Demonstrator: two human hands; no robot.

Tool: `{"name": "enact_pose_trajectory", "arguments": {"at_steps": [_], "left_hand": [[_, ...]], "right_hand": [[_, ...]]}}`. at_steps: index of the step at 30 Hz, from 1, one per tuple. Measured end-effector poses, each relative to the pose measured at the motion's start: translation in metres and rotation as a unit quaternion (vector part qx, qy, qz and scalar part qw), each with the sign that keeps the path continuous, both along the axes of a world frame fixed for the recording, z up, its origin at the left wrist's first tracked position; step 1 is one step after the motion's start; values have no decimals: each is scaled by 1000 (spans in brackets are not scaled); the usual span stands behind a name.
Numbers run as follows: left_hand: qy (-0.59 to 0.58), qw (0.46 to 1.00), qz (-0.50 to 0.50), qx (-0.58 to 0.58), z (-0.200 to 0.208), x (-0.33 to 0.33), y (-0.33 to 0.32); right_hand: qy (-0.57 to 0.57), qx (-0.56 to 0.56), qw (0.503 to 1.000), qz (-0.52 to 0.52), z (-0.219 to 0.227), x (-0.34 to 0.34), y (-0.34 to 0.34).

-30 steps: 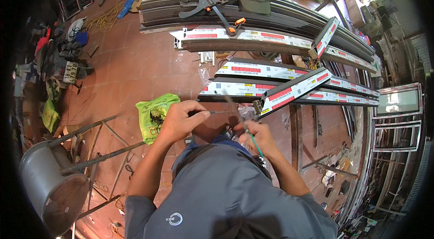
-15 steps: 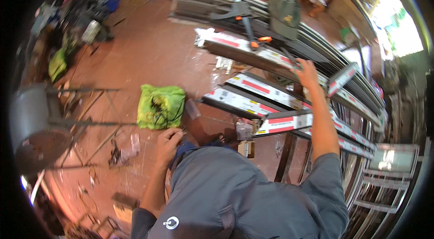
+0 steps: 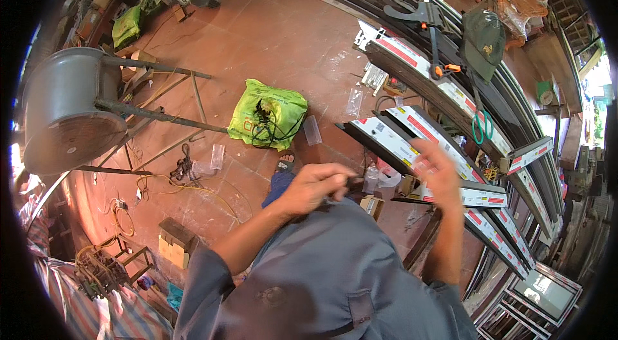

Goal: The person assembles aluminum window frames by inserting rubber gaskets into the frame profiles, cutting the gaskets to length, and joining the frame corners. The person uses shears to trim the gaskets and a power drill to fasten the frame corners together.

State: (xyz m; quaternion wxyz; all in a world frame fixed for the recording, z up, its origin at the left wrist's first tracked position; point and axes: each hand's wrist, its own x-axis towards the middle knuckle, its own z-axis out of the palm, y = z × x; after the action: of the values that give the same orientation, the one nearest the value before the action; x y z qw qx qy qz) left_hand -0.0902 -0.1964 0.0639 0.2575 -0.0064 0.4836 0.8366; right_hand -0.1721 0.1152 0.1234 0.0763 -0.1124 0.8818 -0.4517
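My left hand is in front of my body with its fingers curled and thumb against them. A small dark bit shows at its fingertips, too small to name. My right hand, smeared by motion, is raised over the white-and-red-labelled frame bars; whether it touches them I cannot tell. Green-handled scissors lie on the long labelled profile, apart from the right hand. A clamp with orange grips sits across the stacked profiles, beside a dark green cap.
A bright green plastic bag with black cord lies on the floor ahead. A grey drum on metal legs stands at the left. Yellow cable and a small box lie nearer. Glazed frames lean at the lower right.
My right hand has let go of the scissors and drawn back toward my body. My left hand has risen and moved right, fingers curled. The view has shifted.
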Motion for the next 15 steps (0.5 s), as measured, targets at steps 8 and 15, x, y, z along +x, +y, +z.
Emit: {"name": "enact_pose_trajectory", "arguments": {"at_steps": [8,15], "left_hand": [[214,967,-58,128,57,-78,17],[324,861,-279,-276,-164,-40,-42]], "right_hand": [[41,-82,995,49,-51,81,-100],[179,-532,790,-245,53,74,-19]]}}
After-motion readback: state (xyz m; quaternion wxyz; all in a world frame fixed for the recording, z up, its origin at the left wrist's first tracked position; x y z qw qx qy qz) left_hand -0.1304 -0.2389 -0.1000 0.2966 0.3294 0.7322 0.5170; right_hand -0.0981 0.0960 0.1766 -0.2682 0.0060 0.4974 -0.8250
